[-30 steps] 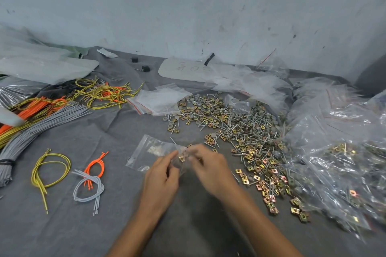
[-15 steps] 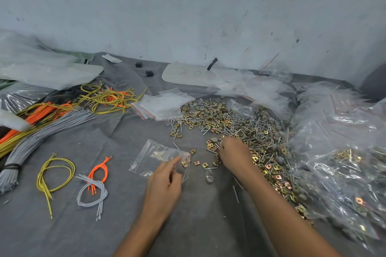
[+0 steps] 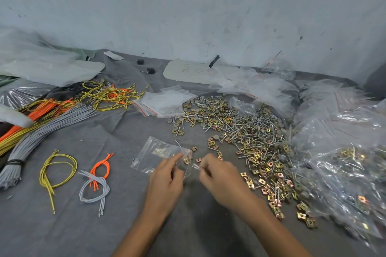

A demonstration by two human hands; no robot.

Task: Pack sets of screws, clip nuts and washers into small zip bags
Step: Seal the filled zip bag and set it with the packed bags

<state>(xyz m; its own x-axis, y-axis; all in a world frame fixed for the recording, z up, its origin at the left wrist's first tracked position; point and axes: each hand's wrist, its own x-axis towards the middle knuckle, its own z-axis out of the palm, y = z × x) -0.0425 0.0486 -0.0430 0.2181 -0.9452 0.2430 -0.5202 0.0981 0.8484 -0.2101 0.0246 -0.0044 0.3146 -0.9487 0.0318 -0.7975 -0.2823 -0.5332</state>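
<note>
Middle: zip bag flat on the desk, a few parts in it.
Right of it: pile of screws, clip nuts and washers.
Far right: heap of filled bags.
Behind the middle: stack of empty bags.
Left: wire bundles, with wire loops nearer.
Back: wall.

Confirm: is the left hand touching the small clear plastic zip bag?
Touching. The head view shows the left hand pinching the small clear plastic zip bag at its open edge, fingertips on the film.
</note>
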